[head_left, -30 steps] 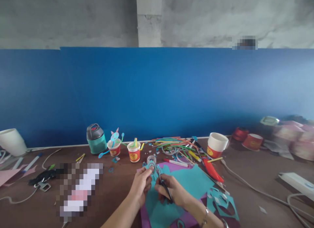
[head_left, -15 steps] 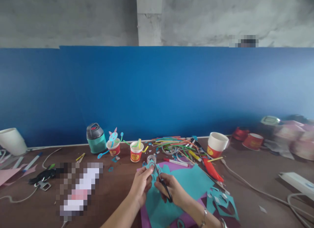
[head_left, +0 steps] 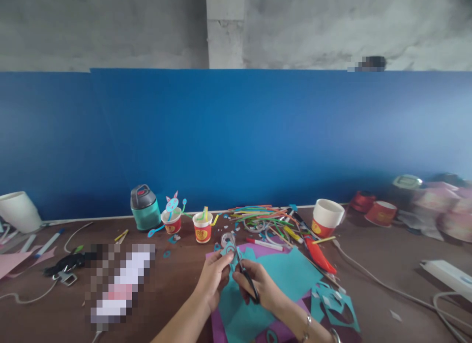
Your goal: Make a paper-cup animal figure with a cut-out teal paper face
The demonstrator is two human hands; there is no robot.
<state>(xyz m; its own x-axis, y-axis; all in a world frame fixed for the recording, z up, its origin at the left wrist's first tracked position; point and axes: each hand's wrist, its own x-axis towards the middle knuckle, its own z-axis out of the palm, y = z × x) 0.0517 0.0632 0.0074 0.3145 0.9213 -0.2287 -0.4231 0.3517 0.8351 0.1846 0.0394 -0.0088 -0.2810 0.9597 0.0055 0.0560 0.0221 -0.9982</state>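
Between thumb and fingers, my left hand pinches a small turquoise paper piece with a drawn ring on it. My right hand is closed around the black handles of a pair of scissors, whose blades point up and away beside the paper piece. Whether the blades touch the paper is too small to tell. Under both hands lies a turquoise paper sheet on top of a purple sheet. A roll of clear tape sits just beyond my left fingertips.
Colored straws lie heaped at the back. Two decorated paper cups and a teal flask stand left of them, white cups to the right. A red utility knife, a marker and cut-out scraps lie near the sheets.
The green-and-yellow straw cup appears slightly further left. My hands stay in nearly the same place, still holding the paper piece and the scissors.
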